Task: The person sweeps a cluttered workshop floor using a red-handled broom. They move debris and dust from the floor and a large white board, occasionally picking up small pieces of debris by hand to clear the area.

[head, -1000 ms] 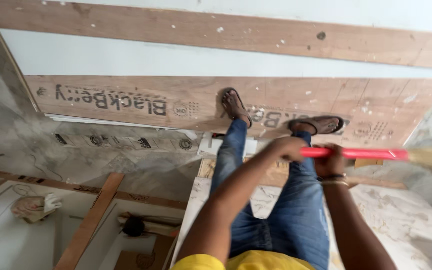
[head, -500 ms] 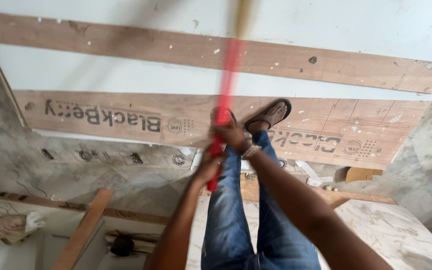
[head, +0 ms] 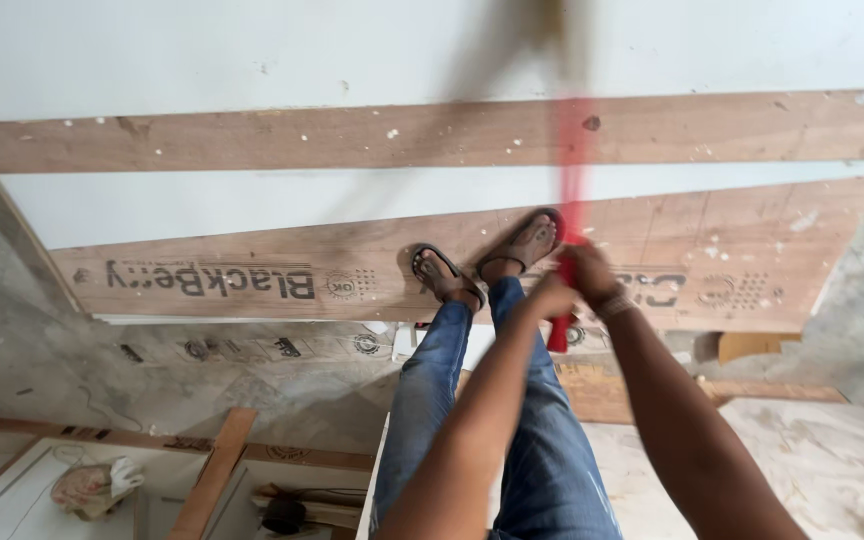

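Note:
Both my hands grip a red-handled tool (head: 572,190), which points away from me and is blurred by motion; its pale tan end (head: 552,25) is smeared near the top edge. My left hand (head: 549,297) is closed low on the handle. My right hand (head: 588,272), with a band at the wrist, is closed just above it. Beyond my hands, my legs in blue jeans (head: 432,380) end in brown sandals (head: 527,245) that rest on a printed plywood board (head: 252,280).
A second wooden plank (head: 252,135) runs across a white surface (head: 202,60) above the board. Rough concrete walls (head: 12,330) flank both sides. Lower left lie a bundled cloth (head: 87,485), an upright timber (head: 214,470) and a dark tool (head: 282,515). A pale slab (head: 832,470) sits lower right.
The red handle swung from pointing right to pointing straight away from me. Both hands moved with it toward the centre, and my feet drew closer together on the board.

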